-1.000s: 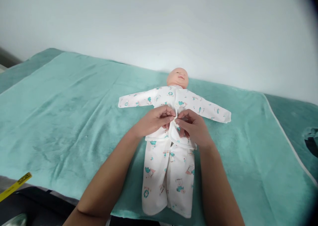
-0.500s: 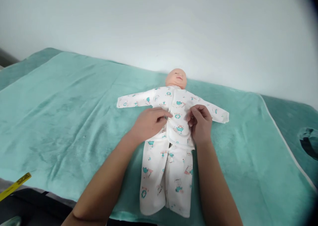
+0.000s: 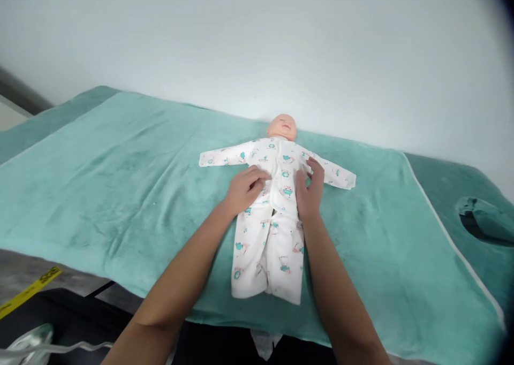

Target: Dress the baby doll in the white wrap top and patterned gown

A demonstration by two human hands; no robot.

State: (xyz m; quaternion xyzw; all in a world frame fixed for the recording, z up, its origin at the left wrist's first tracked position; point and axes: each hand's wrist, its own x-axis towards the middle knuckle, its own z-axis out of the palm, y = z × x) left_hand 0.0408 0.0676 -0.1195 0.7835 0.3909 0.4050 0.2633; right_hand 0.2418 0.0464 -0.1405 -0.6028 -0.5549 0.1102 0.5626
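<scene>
A baby doll [image 3: 282, 127] lies face up on a teal towel [image 3: 120, 172], dressed in a white printed shirt [image 3: 281, 164] and matching trousers [image 3: 267, 252]. Its sleeves are spread out to both sides. My left hand [image 3: 246, 188] rests on the doll's left flank with fingers curled lightly against the shirt. Flat along the other flank lies my right hand [image 3: 309, 188], fingers stretched toward the shoulder. Neither hand holds anything.
The towel covers a padded table that runs against a pale wall. At the right end is a face hole [image 3: 480, 220] in the table. A yellow tape strip [image 3: 28, 291] and a shiny metal object [image 3: 30, 339] sit at the lower left, below the table edge.
Both hands let go of the shirt front where they were pinching at the middle, parted, and now lie on the doll's sides. The view has pulled back slightly.
</scene>
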